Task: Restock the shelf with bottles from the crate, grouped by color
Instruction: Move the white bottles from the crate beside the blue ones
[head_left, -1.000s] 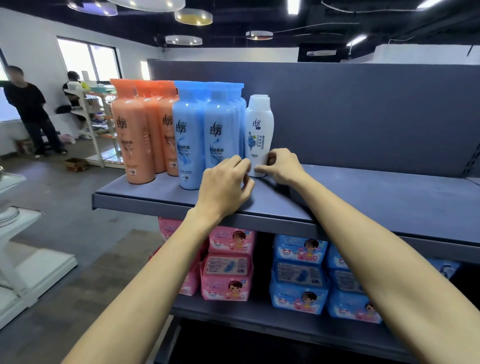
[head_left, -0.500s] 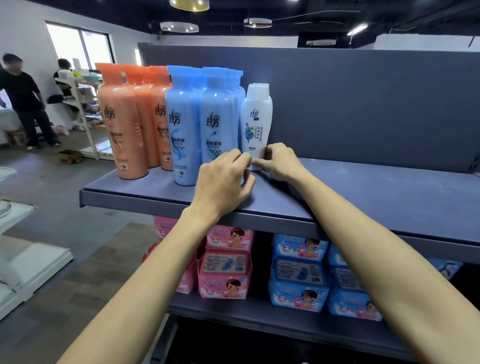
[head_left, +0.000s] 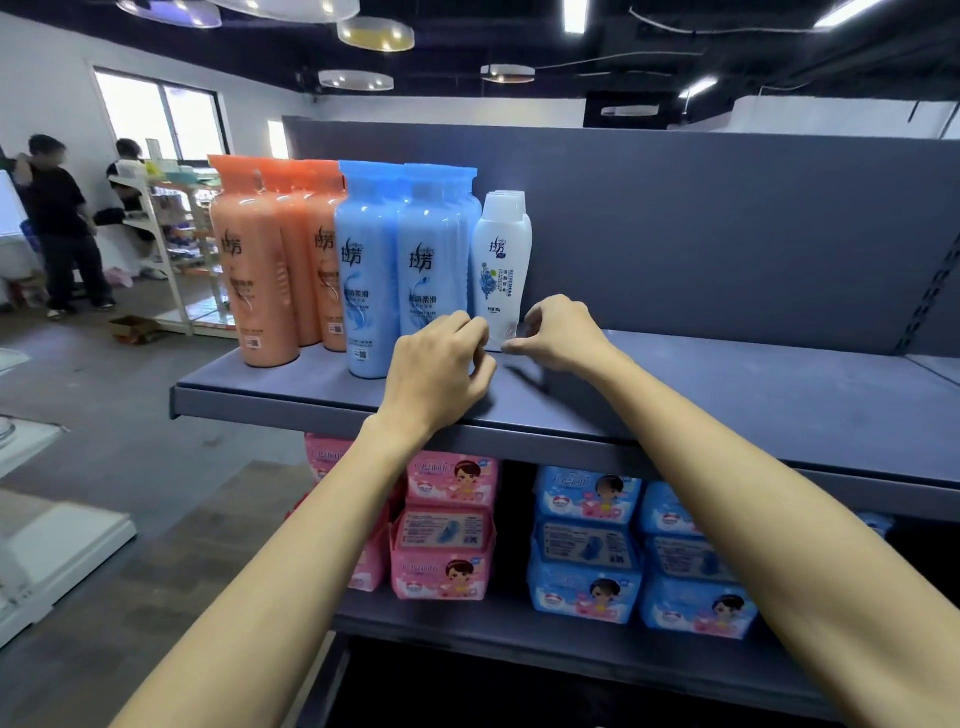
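Observation:
On the grey upper shelf (head_left: 727, 405) stand orange bottles (head_left: 265, 270) at the left, blue bottles (head_left: 374, 270) beside them, and a white bottle (head_left: 501, 254) to the right of the blue ones. More white caps show behind it. My left hand (head_left: 441, 369) has curled fingers whose tips touch the left side of the white bottle's base. From the right, my right hand (head_left: 563, 332) touches the same base with its index finger and thumb. The bottle stands upright. The crate is out of view.
The shelf's back panel (head_left: 727, 234) rises behind the bottles. Right of the white bottle the shelf is bare. Pink packs (head_left: 447, 530) and blue packs (head_left: 587, 545) fill the lower shelf. Two people (head_left: 62, 223) stand by a white rack (head_left: 171, 249) at the far left.
Both hands stay at the white bottle's base, with their fingertips drawn a little lower and looser. The bottle remains upright next to the blue ones.

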